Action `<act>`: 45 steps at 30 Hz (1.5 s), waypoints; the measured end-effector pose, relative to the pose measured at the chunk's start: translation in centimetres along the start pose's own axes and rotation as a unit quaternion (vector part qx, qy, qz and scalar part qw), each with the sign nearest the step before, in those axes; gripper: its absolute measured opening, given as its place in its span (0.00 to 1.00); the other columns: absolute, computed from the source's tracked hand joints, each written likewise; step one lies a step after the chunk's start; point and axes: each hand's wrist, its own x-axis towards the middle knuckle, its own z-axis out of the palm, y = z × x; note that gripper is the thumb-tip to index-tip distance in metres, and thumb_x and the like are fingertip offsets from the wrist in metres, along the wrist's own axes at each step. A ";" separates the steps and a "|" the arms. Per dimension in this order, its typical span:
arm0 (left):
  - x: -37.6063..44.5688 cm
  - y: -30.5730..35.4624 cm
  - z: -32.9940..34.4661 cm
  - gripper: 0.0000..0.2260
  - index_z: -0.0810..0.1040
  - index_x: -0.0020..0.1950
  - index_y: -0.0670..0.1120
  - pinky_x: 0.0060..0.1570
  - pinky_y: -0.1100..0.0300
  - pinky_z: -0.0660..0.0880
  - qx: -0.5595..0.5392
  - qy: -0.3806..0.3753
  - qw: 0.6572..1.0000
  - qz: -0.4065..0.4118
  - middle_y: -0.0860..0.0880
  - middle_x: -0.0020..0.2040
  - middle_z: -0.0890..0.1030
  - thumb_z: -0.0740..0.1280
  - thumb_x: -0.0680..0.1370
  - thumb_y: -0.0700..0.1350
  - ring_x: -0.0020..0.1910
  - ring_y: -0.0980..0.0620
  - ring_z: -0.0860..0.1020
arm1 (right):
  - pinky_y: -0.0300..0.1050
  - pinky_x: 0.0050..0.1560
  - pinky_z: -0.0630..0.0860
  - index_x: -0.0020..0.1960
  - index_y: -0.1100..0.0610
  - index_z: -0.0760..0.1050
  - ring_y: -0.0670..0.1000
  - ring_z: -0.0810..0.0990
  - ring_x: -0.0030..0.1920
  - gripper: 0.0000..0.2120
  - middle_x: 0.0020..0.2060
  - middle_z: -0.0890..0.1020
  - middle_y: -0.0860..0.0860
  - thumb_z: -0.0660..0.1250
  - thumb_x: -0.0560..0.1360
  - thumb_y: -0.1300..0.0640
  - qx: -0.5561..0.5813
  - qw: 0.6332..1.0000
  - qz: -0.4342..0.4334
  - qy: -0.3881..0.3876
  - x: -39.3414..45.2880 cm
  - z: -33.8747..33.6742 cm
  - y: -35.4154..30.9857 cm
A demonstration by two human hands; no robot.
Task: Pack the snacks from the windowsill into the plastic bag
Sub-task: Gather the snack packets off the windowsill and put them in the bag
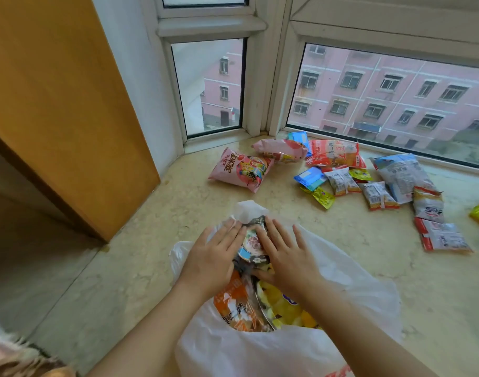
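A white plastic bag (341, 281) lies open on the marble windowsill (151, 268), its mouth toward the person, and it already holds several snacks: an orange packet (232, 303) on the left, a yellow packet (284, 308) beside it on the right, and a dark packet (253, 246) with a round picture on it lying on top, further in. Both hands press on that dark packet from either side. The left hand (213, 257) lies flat with its fingers straight and close together, the fingertips on the packet's left edge. The right hand (284, 257) is also flat, fingers straight and slightly spread, covering the packet's right side; its thumb reaches down toward the yellow packet. Neither hand curls round anything. Beyond the bag, more snacks lie loose on the windowsill, well apart from it. A pink puffed bag (241, 170) with red lettering sits nearest the window corner, and a second pink bag (280, 149) lies just behind it. To the right of that is a red packet (333, 153), with a small blue packet (298, 137) at its upper left edge. Another blue packet (309, 178) and a small yellow-green sachet (324, 197) lie in front, next to two small grey packets (341, 180) with orange bottoms. A large blue-and-white bag (401, 175) lies further right, and two red-and-white packets (442, 238) sit near the right edge. A wooden panel (56, 104) stands on the left, and the window (396, 99) looks onto a pink building.
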 end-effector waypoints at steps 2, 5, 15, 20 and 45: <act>0.3 -0.1 -0.6 0.26 0.74 0.69 0.45 0.61 0.47 0.68 -0.015 0.013 1.000 -0.022 0.49 0.68 0.75 0.55 0.73 0.50 0.68 0.50 0.72 | 0.60 0.69 0.62 0.70 0.57 0.70 0.56 0.70 0.69 0.40 0.70 0.71 0.57 0.50 0.71 0.30 -0.006 1.000 -0.005 0.021 -0.6 -0.6 1.0; 1.2 0.3 -2.0 0.21 0.80 0.60 0.47 0.51 0.51 0.71 -0.025 0.061 0.997 -0.040 0.51 0.56 0.82 0.56 0.73 0.50 0.57 0.50 0.78 | 0.59 0.68 0.63 0.68 0.55 0.73 0.56 0.72 0.68 0.34 0.69 0.73 0.55 0.51 0.73 0.34 -0.007 0.999 0.006 0.046 -1.4 -2.1 3.3; 9.8 3.5 -5.1 0.17 0.77 0.61 0.43 0.40 0.53 0.74 0.026 0.126 0.987 -0.093 0.46 0.56 0.80 0.60 0.76 0.48 0.50 0.46 0.79 | 0.58 0.60 0.73 0.62 0.54 0.76 0.57 0.77 0.62 0.27 0.63 0.77 0.56 0.51 0.75 0.39 0.010 0.994 0.107 0.035 -0.8 -4.5 13.3; 14.8 4.8 -3.8 0.27 0.75 0.67 0.43 0.44 0.51 0.76 0.018 0.046 0.992 -0.116 0.46 0.63 0.78 0.73 0.70 0.51 0.59 0.47 0.78 | 0.57 0.58 0.74 0.61 0.53 0.77 0.57 0.78 0.61 0.27 0.62 0.78 0.56 0.51 0.75 0.38 0.011 0.994 0.104 0.034 1.4 -2.7 16.8; 28.8 -4.0 6.1 0.44 0.41 0.78 0.55 0.69 0.33 0.56 -0.079 -0.147 0.955 -0.244 0.45 0.78 0.39 0.64 0.73 0.64 0.75 0.35 0.40 | 0.60 0.72 0.54 0.77 0.48 0.44 0.61 0.53 0.75 0.40 0.77 0.51 0.58 0.64 0.74 0.60 -0.004 0.997 0.074 -0.026 24.7 3.0 19.8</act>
